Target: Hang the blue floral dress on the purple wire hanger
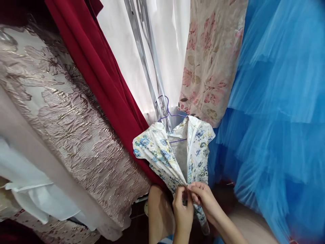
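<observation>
A small white dress (pixel 157 144) with blue and yellow flowers is on a thin purple hanger (pixel 168 109). Its front or back hangs undone in a deep V, edged by a white strip that looks like a zipper (pixel 190 154). At the bottom of the V, my left hand (pixel 183 205) pinches the fabric from below. Beside it, touching or nearly so, my right hand (pixel 203 196) has thumb and finger closed at the same spot on the dress. Whatever small part lies between those fingertips is hidden.
Long dresses hang close around: a pink brocade one (pixel 76 128), a dark red one (pixel 101 78), a beige floral one (pixel 208 67) and a blue tulle one (pixel 279 84). Grey ribbons (pixel 143 44) dangle before white fabric (pixel 116 37). My bare knee (pixel 159 210) is below.
</observation>
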Motion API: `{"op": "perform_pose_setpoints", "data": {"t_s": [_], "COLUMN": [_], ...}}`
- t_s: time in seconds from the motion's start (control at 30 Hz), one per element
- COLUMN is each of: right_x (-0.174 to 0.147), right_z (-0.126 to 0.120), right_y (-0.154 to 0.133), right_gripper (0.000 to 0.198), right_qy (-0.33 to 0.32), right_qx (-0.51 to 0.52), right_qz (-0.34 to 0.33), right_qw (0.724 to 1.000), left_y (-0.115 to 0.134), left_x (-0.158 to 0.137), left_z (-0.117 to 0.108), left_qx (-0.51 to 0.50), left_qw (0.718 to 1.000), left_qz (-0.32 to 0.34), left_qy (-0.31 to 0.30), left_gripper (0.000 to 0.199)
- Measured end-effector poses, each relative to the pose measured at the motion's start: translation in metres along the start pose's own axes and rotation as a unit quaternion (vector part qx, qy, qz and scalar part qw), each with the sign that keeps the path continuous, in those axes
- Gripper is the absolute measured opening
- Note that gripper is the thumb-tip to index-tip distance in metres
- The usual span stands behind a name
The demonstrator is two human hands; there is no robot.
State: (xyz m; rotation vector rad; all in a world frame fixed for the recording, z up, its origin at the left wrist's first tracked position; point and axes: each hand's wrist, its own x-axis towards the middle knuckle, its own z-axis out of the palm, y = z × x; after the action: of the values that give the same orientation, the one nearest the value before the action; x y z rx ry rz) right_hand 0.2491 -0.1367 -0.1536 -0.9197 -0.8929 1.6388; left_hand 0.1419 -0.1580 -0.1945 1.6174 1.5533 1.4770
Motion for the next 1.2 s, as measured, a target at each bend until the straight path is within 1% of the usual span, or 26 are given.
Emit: {"op": "perform_pose_setpoints", "data": {"t_s": [0.07, 0.13, 0.23, 0.3, 0.4, 0.47, 0.53, 0.6, 0.67, 0.7, 0.77, 0.8, 0.83, 0.9, 0.93, 1.0, 1.07, 1.13, 1.2], "right_x": [0.013, 0.032, 0.064, 0.084, 0.107, 0.115, 0.117, 0.114, 0.11, 0.107, 0.103, 0.101, 0.1, 0.098, 0.098, 0.1, 0.103, 0.107, 0.111], "right_z": [0.004, 0.014, 0.04, 0.059, 0.082, 0.088, 0.088, 0.082, 0.074, 0.07, 0.064, 0.062, 0.06, 0.059, 0.059, 0.059, 0.06, 0.061, 0.063], "right_y": [-0.017, -0.043, -0.094, -0.127, -0.165, -0.178, -0.18, -0.174, -0.165, -0.16, -0.153, -0.152, -0.152, -0.155, -0.158, -0.163, -0.165, -0.163, -0.156], "right_gripper": [0.035, 0.035, 0.038, 0.033, 0.03, 0.03, 0.028, 0.024, 0.022, 0.021, 0.022, 0.023, 0.023, 0.022, 0.021, 0.022, 0.024, 0.027, 0.028], "right_qy": [0.018, 0.019, 0.004, -0.007, -0.02, -0.015, -0.01, -0.01, -0.012, -0.013, -0.016, -0.018, -0.02, -0.025, -0.026, -0.024, -0.018, -0.007, 0.005], "right_qx": [0.01, 0.002, -0.027, -0.038, -0.026, -0.016, -0.006, -0.004, -0.012, -0.017, -0.023, -0.024, -0.025, -0.031, -0.035, -0.043, -0.05, -0.051, -0.046], "right_qz": [-0.012, -0.049, -0.132, -0.205, -0.227, -0.235, -0.245, -0.249, -0.248, -0.247, -0.248, -0.248, -0.249, -0.256, -0.261, -0.27, -0.273, -0.27, -0.271], "right_qw": [1.0, 0.999, 0.991, 0.978, 0.973, 0.972, 0.97, 0.968, 0.969, 0.969, 0.968, 0.968, 0.968, 0.966, 0.964, 0.961, 0.961, 0.961, 0.961], "left_y": [0.0, -0.002, -0.004, -0.004, -0.002, -0.003, -0.007, -0.01, -0.006, 0.001, 0.027, 0.044, 0.063, 0.099, 0.113, 0.133, 0.142, 0.144, 0.146], "left_x": [0.001, 0.003, 0.009, 0.013, 0.015, 0.012, 0.007, 0.005, 0.013, 0.022, 0.051, 0.071, 0.093, 0.139, 0.161, 0.195, 0.213, 0.217, 0.215], "left_z": [0.0, 0.0, 0.0, 0.0, 0.006, 0.011, 0.016, 0.015, 0.006, -0.001, -0.019, -0.029, -0.038, -0.053, -0.058, -0.062, -0.06, -0.055, -0.051], "left_qx": [0.005, 0.005, -0.001, 0.005, 0.03, 0.041, 0.037, 0.023, 0.008, 0.001, -0.007, -0.008, -0.006, 0.006, 0.03, 0.084, 0.12, 0.124, 0.095], "left_qw": [1.0, 0.999, 0.997, 0.996, 0.995, 0.994, 0.992, 0.991, 0.991, 0.992, 0.994, 0.995, 0.994, 0.985, 0.979, 0.966, 0.954, 0.951, 0.956], "left_qz": [0.002, 0.001, -0.004, -0.006, -0.006, -0.022, -0.046, -0.054, -0.033, -0.014, 0.031, 0.063, 0.097, 0.171, 0.202, 0.244, 0.272, 0.282, 0.275], "left_qy": [-0.02, -0.035, -0.076, -0.093, -0.097, -0.103, -0.111, -0.117, -0.126, -0.126, -0.104, -0.078, -0.044, -0.001, 0.001, -0.032, -0.04, -0.004, 0.041], "left_gripper": [0.011, 0.014, 0.016, 0.016, 0.017, 0.019, 0.021, 0.017, 0.006, 0.009, 0.027, 0.032, 0.036, 0.04, 0.038, 0.029, 0.024, 0.024, 0.023]}}
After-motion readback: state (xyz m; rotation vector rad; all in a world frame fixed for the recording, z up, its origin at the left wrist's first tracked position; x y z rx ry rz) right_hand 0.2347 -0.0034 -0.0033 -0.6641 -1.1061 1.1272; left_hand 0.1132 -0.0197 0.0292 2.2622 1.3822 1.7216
